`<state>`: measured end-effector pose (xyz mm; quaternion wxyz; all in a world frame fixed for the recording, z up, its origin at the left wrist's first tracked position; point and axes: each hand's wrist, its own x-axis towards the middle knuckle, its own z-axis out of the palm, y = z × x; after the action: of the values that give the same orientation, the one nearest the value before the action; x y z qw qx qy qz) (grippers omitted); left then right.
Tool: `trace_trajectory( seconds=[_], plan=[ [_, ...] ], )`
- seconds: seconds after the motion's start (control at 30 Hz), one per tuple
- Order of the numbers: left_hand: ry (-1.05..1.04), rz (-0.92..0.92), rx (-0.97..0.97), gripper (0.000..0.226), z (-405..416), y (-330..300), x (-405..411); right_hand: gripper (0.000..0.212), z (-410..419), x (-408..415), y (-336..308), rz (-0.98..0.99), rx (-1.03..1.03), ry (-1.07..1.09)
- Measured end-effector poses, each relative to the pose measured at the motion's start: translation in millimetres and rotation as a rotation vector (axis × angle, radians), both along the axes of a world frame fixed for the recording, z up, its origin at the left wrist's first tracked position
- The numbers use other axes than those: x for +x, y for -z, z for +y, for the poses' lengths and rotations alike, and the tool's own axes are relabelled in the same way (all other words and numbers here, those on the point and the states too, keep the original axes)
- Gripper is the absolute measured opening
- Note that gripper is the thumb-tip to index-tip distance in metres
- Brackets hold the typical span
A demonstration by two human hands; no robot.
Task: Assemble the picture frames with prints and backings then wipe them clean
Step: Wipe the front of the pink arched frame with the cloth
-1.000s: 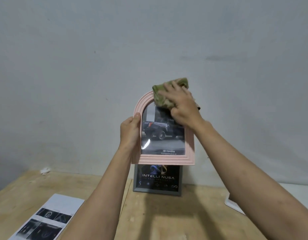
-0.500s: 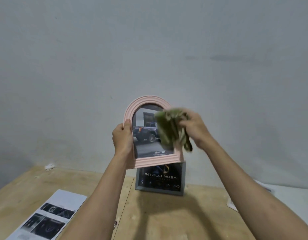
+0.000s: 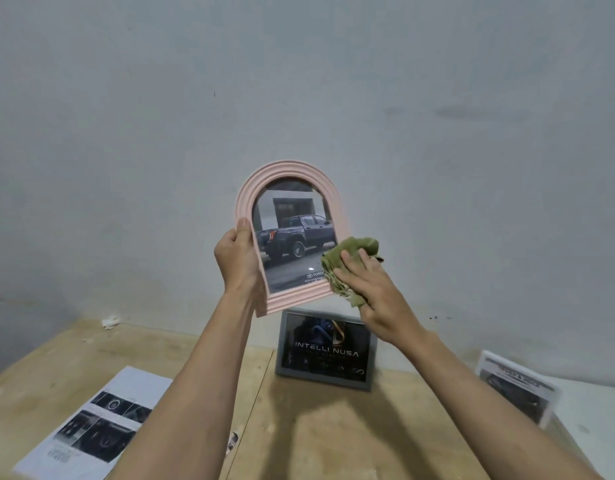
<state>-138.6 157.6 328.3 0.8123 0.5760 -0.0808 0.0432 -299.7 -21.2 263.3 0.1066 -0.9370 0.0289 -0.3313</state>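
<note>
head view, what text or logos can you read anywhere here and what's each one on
"TOYO", the rest hidden by the green cloth: on the print in the pink arched frame.
"INTELLI NUSA": on the print in the grey frame standing on the table.
Small lines under both: too blurred to read.
Heading on the white frame at right: blurred, unreadable.
Text on the printed sheet at left: too small to read.

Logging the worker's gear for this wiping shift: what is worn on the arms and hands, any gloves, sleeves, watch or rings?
Nothing shows as worn. The left hand and right hand are bare, without gloves, and no ring, watch or wristband is visible. Both forearms are uncovered right down to the bottom edge of the head view, so no sleeve appears.
</note>
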Motion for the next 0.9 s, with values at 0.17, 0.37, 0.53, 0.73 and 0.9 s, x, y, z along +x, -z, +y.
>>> trace_trajectory(
  seconds=[0.17, 0.37, 0.53, 0.73, 0.9],
  plan=[
    [0.065, 0.126, -0.111, 0.035, -24.8, 2.2, -5.7, 0.078, 72.3, 17.5, 1.1, 0.005, 0.200, -0.013],
    [0.040, 0.051, 0.131, 0.038, -27.9, 17.2, 3.2, 0.057, 94.6, 11.4, -25.5, 0.143, 0.903, -0.261],
    [0.127, 0.029, 0.158, 0.034, -21.3, 21.1, 0.0, 0.031, 58.9, 9.3, -97.6, -0.537, 1.133, -0.157],
    [0.236, -0.006, 0.039, 0.033, -39.9, 5.2, -21.4, 0.073, 15.3, 54.9, -118.4, -0.257, 0.058, 0.086],
    [0.249, 0.139, -0.101, 0.034, -39.2, 8.2, -14.5, 0.075, 50.3, 40.9, -42.2, 0.126, 0.184, -0.142]
  ],
)
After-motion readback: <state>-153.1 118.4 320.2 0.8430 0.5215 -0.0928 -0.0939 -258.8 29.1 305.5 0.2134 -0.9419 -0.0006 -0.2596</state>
